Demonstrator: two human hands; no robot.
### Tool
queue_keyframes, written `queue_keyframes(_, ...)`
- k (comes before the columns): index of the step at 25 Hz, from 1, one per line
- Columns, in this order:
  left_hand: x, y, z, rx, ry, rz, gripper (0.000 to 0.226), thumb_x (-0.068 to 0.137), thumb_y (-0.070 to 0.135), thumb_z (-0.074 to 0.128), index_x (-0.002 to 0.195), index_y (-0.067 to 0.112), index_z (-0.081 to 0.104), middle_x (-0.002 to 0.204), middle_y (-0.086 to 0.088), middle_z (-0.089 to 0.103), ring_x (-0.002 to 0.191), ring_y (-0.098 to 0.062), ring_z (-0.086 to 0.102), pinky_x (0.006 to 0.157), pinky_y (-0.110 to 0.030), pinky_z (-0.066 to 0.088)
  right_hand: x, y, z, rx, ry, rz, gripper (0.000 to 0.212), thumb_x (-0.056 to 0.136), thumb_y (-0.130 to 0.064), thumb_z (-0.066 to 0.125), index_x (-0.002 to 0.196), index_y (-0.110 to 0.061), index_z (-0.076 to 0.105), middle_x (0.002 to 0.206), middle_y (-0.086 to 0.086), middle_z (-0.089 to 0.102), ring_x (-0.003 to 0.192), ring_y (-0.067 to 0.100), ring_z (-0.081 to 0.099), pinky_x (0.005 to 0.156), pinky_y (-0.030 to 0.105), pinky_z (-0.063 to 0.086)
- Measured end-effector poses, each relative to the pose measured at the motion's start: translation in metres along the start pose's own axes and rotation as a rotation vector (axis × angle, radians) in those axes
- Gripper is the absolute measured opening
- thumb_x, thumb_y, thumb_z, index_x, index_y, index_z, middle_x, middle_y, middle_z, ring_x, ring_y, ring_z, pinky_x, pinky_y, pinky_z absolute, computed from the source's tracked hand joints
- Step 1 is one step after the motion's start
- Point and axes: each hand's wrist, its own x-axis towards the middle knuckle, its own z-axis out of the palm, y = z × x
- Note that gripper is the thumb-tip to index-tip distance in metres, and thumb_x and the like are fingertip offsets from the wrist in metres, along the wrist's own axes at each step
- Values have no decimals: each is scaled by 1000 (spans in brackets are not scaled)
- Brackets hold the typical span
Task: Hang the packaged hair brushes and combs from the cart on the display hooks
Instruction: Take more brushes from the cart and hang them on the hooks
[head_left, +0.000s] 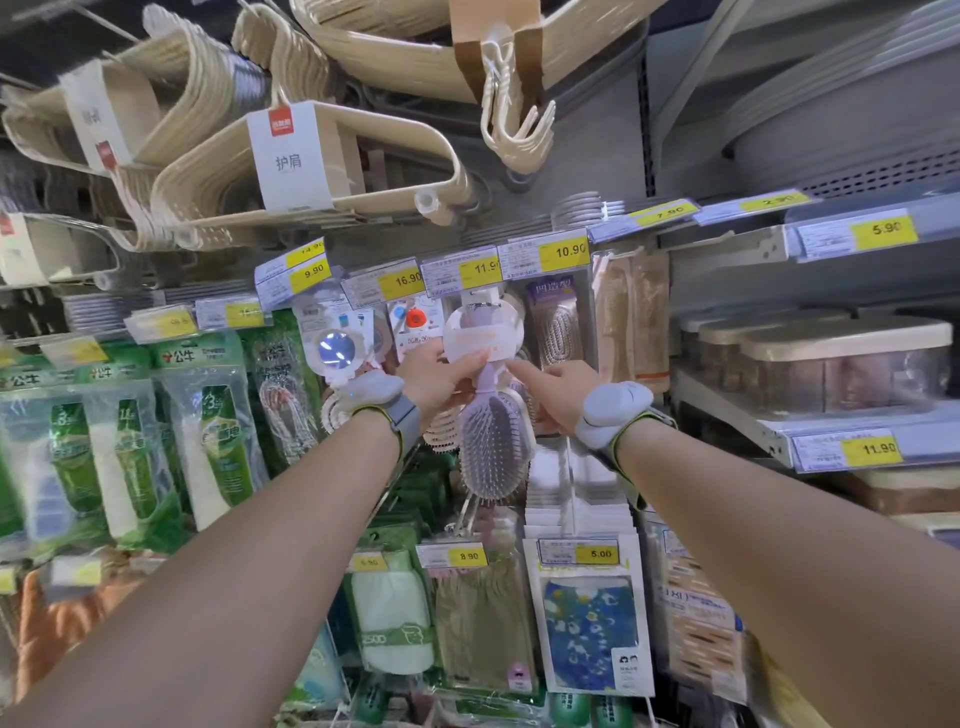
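Lilac hair brush (493, 441) hangs between the hands, left hand (441, 379) pinching its card, right hand (558, 395) pointing beside it.

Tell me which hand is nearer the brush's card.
Left. The left hand grips the lower edge of the card on the brush. The right hand sits just right of the handle below the card, forefinger pointing at its lower right corner.

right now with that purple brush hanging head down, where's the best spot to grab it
Take the purple brush by its card header, pinching from below on the left edge, where the left hand is. The card is flat and carries the hang hole; the bristled head hangs low. The right hand only points at the handle.
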Motion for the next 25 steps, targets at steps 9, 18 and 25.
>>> queue_keyframes(9,14,-15,0,9,50,-26,73,50,57,77,107,12,69,101,-10,74,96,-30,70,87,-50,56,22,11,3,-36,66,5,72,78,-78,31,66,-11,56,81,16,74,80,32,71,87,44,55)
queue_keyframes(18,81,-51,9,6,144,-110,81,43,60,78,104,9,63,102,-15,71,95,-34,69,88,-52,55,37,28,8,78,93,9,82,82,-70,30,97,1,68,86,21,68,82,36,67,89,52,53)
queue_keyframes(25,90,-37,29,-9,147,-155,39,87,32,67,114,5,60,99,-14,70,85,-29,67,82,-42,56,43,50,3,-2,118,100,85,80,-73,19,84,-5,70,79,16,74,81,36,70,99,51,44)
